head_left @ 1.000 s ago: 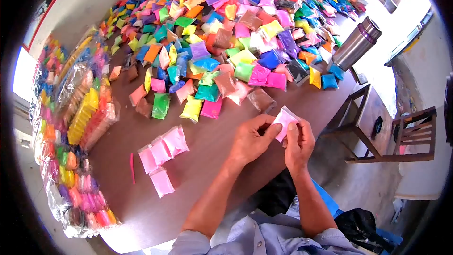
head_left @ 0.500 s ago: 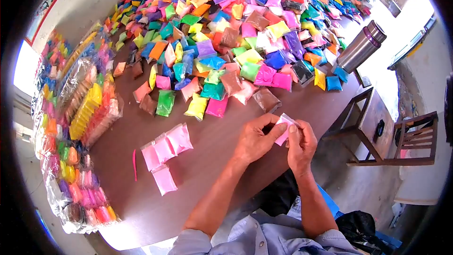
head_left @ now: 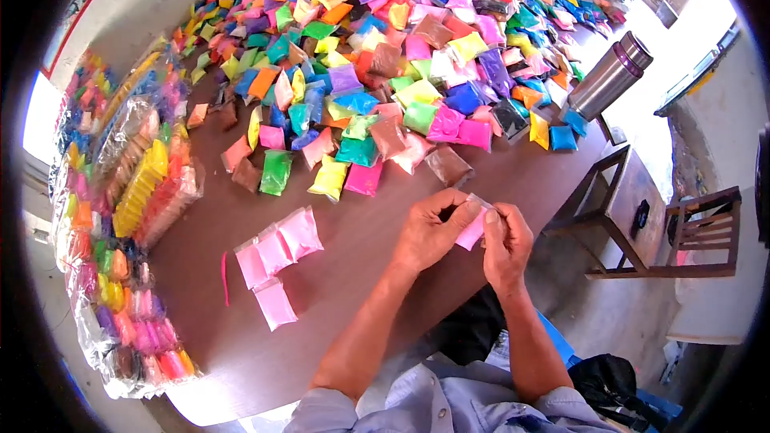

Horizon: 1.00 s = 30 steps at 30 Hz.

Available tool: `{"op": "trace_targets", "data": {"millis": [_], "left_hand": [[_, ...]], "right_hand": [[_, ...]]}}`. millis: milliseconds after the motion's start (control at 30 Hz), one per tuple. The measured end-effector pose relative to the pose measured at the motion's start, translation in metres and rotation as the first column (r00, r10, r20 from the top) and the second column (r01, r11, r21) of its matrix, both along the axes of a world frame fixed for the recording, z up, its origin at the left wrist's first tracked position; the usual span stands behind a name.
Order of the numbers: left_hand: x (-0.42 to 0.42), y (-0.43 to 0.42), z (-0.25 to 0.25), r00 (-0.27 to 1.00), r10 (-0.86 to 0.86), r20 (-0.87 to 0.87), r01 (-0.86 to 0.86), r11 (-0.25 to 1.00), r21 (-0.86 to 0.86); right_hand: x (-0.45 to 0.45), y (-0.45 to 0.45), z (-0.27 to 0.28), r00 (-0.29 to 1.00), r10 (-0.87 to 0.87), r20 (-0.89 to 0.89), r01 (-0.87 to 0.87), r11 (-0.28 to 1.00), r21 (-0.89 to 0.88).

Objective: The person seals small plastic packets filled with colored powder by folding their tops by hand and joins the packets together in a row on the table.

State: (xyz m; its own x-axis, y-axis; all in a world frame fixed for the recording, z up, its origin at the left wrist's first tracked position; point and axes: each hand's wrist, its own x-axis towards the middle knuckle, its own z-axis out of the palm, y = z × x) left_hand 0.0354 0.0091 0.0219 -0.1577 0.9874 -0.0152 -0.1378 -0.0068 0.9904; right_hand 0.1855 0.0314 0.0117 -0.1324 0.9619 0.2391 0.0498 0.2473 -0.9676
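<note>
Between my two hands, just over the near right edge of the brown table, is a small clear packet with pink filling (head_left: pixel 471 232). My left hand (head_left: pixel 433 232) pinches its left side between thumb and fingers. On the other side my right hand (head_left: pixel 506 247) grips the packet's edge, thumb in front. The fingers partly cover its top. To the left lie several pink packets (head_left: pixel 275 250) in a joined-looking row, with one pink packet (head_left: pixel 275 305) below them. A thin pink strip (head_left: pixel 225 279) rests farther left.
A large heap of multicoloured packets (head_left: pixel 385 64) covers the table's far part. Bagged stacks of packets (head_left: pixel 144 184) line the left edge. A steel flask (head_left: pixel 611 76) stands at the right, beyond which are a small wooden table (head_left: pixel 634 192) and a chair (head_left: pixel 706 228).
The view has shifted slightly. The pink packet shows a little more between my fingers; both hands still hold it.
</note>
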Motion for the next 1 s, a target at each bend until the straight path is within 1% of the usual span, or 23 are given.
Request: {"op": "trace_targets", "data": {"millis": [67, 133, 167, 233, 267, 333, 367, 433, 567, 633, 667, 733, 767, 833, 867, 933, 1000], "left_hand": [[0.000, 0.001, -0.002, 1.000, -0.006, 0.000, 0.006, 1.000, 0.001], [0.000, 0.001, -0.002, 0.995, 0.000, 0.097, 0.002, 1.000, -0.029], [0.001, 0.001, 0.000, 0.995, 0.000, 0.097, 0.003, 1.000, -0.029], [0.003, 0.000, 0.010, 1.000, 0.015, 0.004, -0.015, 1.000, -0.004], [0.002, 0.000, 0.009, 1.000, 0.016, 0.005, -0.016, 1.000, -0.005], [0.001, 0.000, 0.008, 0.978, -0.045, -0.201, 0.043, 0.999, -0.014], [0.000, 0.000, 0.008, 0.979, -0.044, -0.201, 0.042, 0.999, -0.016], [-0.001, 0.000, 0.009, 0.955, -0.033, -0.294, 0.015, 0.998, -0.064], [0.000, 0.000, 0.006, 0.962, -0.032, -0.270, 0.017, 0.998, -0.059], [0.002, 0.000, 0.007, 0.981, -0.010, -0.196, 0.005, 1.000, -0.027], [0.003, 0.000, 0.010, 0.981, -0.009, -0.196, 0.004, 1.000, -0.028], [0.003, 0.000, 0.015, 0.991, 0.040, -0.131, -0.038, 0.999, 0.015], [0.002, 0.000, 0.014, 0.990, 0.042, -0.131, -0.040, 0.999, 0.016], [-0.001, 0.000, 0.013, 0.980, 0.017, -0.199, -0.017, 1.000, 0.005], [-0.002, 0.001, 0.011, 0.979, 0.023, -0.202, -0.022, 1.000, 0.007], [-0.001, 0.001, 0.008, 0.990, 0.041, -0.137, -0.036, 0.999, 0.034], [0.000, -0.001, 0.014, 0.983, 0.049, -0.176, -0.045, 0.999, 0.025]], "right_hand": [[-0.001, -0.001, -0.001, 0.999, -0.019, -0.048, 0.016, 0.998, -0.054], [-0.001, -0.001, -0.001, 0.999, -0.032, -0.036, 0.030, 0.998, -0.049], [-0.001, -0.001, 0.000, 0.999, -0.043, -0.025, 0.042, 0.998, -0.044], [-0.003, -0.002, 0.003, 0.997, -0.061, -0.039, 0.059, 0.997, -0.055], [-0.004, -0.002, 0.004, 0.995, -0.079, -0.054, 0.075, 0.995, -0.066], [-0.004, -0.001, 0.002, 0.996, -0.077, -0.039, 0.075, 0.995, -0.059], [-0.003, -0.001, 0.001, 0.997, -0.077, -0.025, 0.075, 0.996, -0.052], [-0.004, -0.001, 0.002, 0.997, -0.073, -0.001, 0.073, 0.996, -0.045], [-0.002, -0.001, 0.003, 0.997, -0.069, 0.033, 0.070, 0.996, -0.048], [-0.002, 0.000, 0.001, 0.997, -0.068, 0.024, 0.069, 0.996, -0.050], [-0.002, 0.000, 0.000, 0.998, -0.066, 0.016, 0.066, 0.996, -0.053], [-0.002, 0.000, -0.002, 0.998, -0.064, 0.025, 0.065, 0.997, -0.042], [-0.002, 0.000, -0.002, 0.997, -0.062, 0.034, 0.063, 0.998, -0.029], [-0.003, 0.000, 0.001, 0.997, -0.054, 0.050, 0.055, 0.998, -0.014], [-0.004, -0.001, 0.003, 0.996, -0.050, 0.067, 0.050, 0.999, 0.001], [-0.006, -0.002, 0.008, 0.995, -0.062, 0.079, 0.062, 0.998, 0.004], [-0.008, -0.002, 0.008, 0.994, -0.065, 0.085, 0.065, 0.998, 0.009]]}}
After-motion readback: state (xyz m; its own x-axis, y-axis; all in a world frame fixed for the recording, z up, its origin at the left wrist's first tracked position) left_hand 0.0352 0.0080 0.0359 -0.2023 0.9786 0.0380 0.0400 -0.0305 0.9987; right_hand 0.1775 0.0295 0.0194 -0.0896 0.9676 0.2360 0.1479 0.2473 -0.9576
